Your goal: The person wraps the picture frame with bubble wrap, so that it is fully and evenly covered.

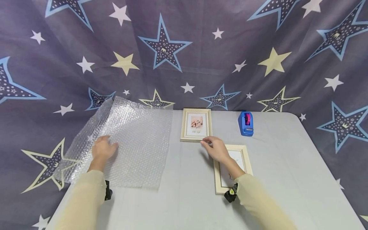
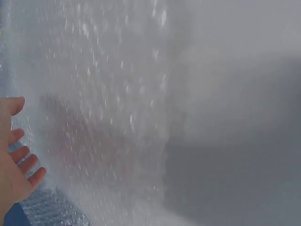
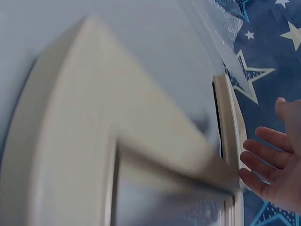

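Observation:
A clear sheet of bubble wrap lies over the table's left part. My left hand is above it with fingers spread loosely, gripping nothing; the left wrist view shows the same hand beside the sheet. At the back middle lies a cream picture frame with a small pink-toned picture. My right hand is at that frame's lower right corner, fingers relaxed; whether they touch it I cannot tell. A second cream picture frame lies under my right forearm, partly hidden by it.
A blue tape dispenser with a pink core stands at the back right of the pale table. Behind the table hangs a dark star-patterned cloth. The wrap's left side reaches past the table's left edge.

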A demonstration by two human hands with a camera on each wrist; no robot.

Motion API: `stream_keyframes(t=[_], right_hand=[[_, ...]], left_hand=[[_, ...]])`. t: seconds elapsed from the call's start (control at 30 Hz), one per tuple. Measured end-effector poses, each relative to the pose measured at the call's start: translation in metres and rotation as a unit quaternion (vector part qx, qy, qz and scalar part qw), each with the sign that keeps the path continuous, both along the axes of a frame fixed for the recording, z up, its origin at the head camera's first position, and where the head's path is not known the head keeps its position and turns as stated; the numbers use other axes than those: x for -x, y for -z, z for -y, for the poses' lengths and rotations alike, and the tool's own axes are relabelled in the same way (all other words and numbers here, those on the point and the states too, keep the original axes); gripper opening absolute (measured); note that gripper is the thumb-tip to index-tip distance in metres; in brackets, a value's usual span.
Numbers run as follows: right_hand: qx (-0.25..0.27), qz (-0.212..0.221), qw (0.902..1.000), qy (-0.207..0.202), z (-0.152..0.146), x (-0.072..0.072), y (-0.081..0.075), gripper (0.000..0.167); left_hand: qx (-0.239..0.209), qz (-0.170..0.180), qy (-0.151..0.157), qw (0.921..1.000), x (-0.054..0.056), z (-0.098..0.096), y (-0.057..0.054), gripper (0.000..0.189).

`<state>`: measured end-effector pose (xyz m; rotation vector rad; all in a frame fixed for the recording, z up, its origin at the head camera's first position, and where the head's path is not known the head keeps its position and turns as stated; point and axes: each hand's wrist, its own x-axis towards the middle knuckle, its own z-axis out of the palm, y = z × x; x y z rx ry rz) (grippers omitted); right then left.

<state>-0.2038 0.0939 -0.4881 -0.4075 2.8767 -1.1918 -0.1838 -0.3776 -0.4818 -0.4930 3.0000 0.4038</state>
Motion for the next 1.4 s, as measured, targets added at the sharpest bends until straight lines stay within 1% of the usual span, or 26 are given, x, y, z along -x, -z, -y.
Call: stream_keyframes(t=[0.2, 0.33, 0.43, 0.53, 0.57, 0.7, 0.77, 0.8, 0.87, 0.97, 1.03, 1.13, 1.17, 1.23, 1.27, 1.37, 1.4], right_hand=[[0.025, 0.021, 0.9995, -0.001, 0.026, 0.002, 0.006, 0.029], [0.038, 0.033, 0.9987, -0.003, 0.045, 0.004, 0.009, 0.027], [0.057, 0.032, 0.9977, -0.019, 0.058, 0.005, 0.010, 0.026], [0.079, 0.028, 0.9954, -0.046, 0.070, 0.005, 0.010, 0.029], [0.089, 0.016, 0.9940, -0.061, 0.073, 0.008, 0.017, 0.033], [0.110, 0.037, 0.9890, -0.091, 0.089, 0.010, 0.021, 0.041], [0.118, 0.054, 0.9869, -0.096, 0.097, 0.010, 0.023, 0.042], [0.119, 0.081, 0.9855, -0.089, 0.102, 0.007, 0.017, 0.041], [0.126, 0.106, 0.9827, -0.085, 0.110, 0.007, 0.019, 0.042], [0.137, 0.150, 0.9769, -0.069, 0.120, 0.006, 0.022, 0.043], [0.159, 0.183, 0.9688, -0.054, 0.126, 0.005, 0.025, 0.043], [0.211, 0.228, 0.9502, -0.023, 0.134, 0.005, 0.028, 0.042], [0.222, 0.234, 0.9466, -0.009, 0.137, 0.005, 0.028, 0.041], [0.238, 0.238, 0.9416, 0.017, 0.141, 0.006, 0.028, 0.037], [0.240, 0.233, 0.9421, 0.027, 0.143, 0.006, 0.028, 0.034], [0.251, 0.229, 0.9389, 0.053, 0.146, 0.005, 0.027, 0.027], [0.261, 0.234, 0.9348, 0.057, 0.146, 0.005, 0.026, 0.026]], left_hand=[[0.003, 0.009, -0.039, 0.9992, 0.001, 0.015, -0.008, 0.070], [0.009, 0.023, -0.055, 0.9982, 0.000, 0.022, -0.008, 0.072], [0.005, 0.037, -0.069, 0.9969, 0.001, 0.025, -0.006, 0.073], [0.002, 0.045, -0.078, 0.9959, 0.001, 0.026, -0.006, 0.073], [0.002, 0.048, -0.080, 0.9957, 0.001, 0.027, -0.006, 0.073], [-0.005, 0.041, -0.086, 0.9954, -0.001, 0.028, -0.004, 0.074], [-0.012, 0.029, -0.087, 0.9957, -0.001, 0.029, -0.003, 0.074], [-0.015, 0.020, -0.088, 0.9959, 0.000, 0.029, -0.003, 0.074], [-0.018, 0.001, -0.087, 0.9960, 0.001, 0.028, -0.002, 0.071], [-0.013, -0.034, -0.088, 0.9954, 0.002, 0.026, 0.000, 0.059], [-0.016, -0.059, -0.099, 0.9932, 0.002, 0.025, 0.000, 0.051], [-0.047, -0.097, -0.131, 0.9854, 0.003, 0.023, 0.000, 0.044], [-0.060, -0.110, -0.143, 0.9818, 0.004, 0.022, 0.000, 0.042], [-0.078, -0.131, -0.159, 0.9754, 0.004, 0.022, 0.001, 0.038], [-0.085, -0.141, -0.165, 0.9724, 0.005, 0.021, 0.001, 0.037], [-0.102, -0.167, -0.173, 0.9652, 0.005, 0.021, 0.004, 0.030], [-0.108, -0.174, -0.176, 0.9629, 0.004, 0.021, 0.004, 0.028]])
